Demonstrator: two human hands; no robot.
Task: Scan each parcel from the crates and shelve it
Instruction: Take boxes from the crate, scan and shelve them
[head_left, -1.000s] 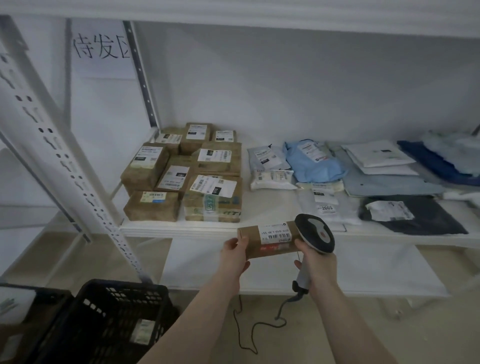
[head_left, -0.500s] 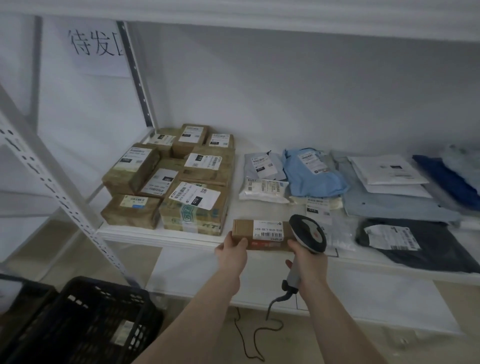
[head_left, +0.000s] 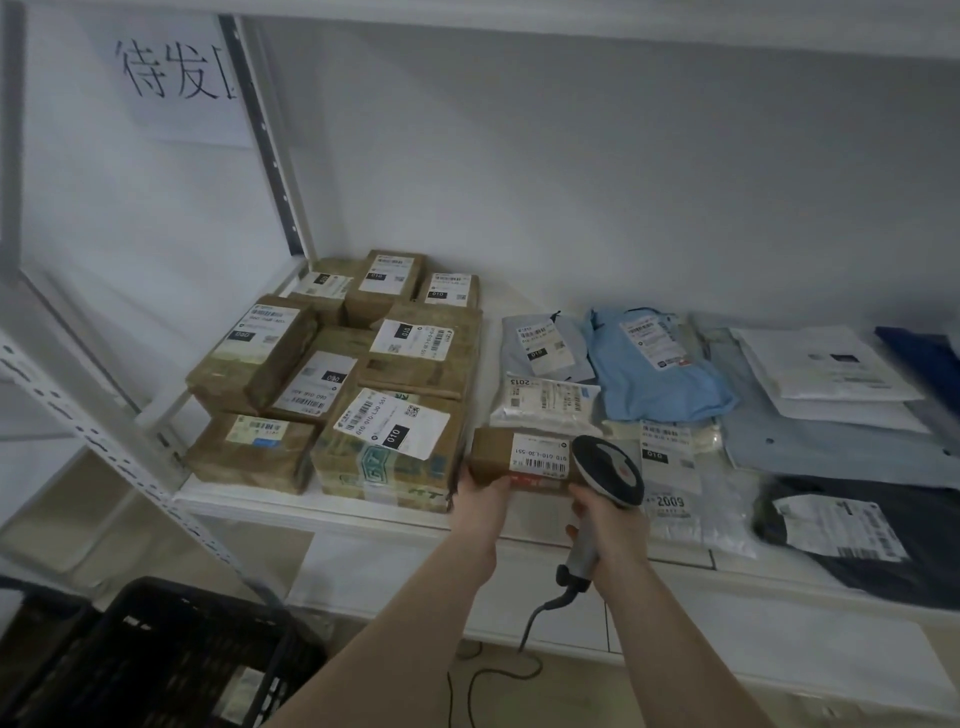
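A small brown cardboard parcel (head_left: 498, 457) with a white barcode label lies at the front of the white shelf (head_left: 322, 506), right beside a stack of brown boxes (head_left: 363, 395). My left hand (head_left: 480, 501) grips its left end. My right hand (head_left: 610, 525) holds a grey barcode scanner (head_left: 608, 470) by the handle, its head over the parcel's right end, its cable hanging down. A black crate (head_left: 150, 660) stands on the floor at lower left with a labelled parcel inside.
Soft mailers cover the shelf's right side: grey and light blue bags (head_left: 649, 364), white envelopes (head_left: 826, 369), a clear bag (head_left: 691, 499), a dark bag (head_left: 872, 535). A perforated white upright (head_left: 119, 457) slants at left. A lower shelf board (head_left: 727, 618) lies beneath.
Both hands moved forward and the parcel went from held in the air in front of the shelf to the shelf's front, next to the box stack. The scanner went along.
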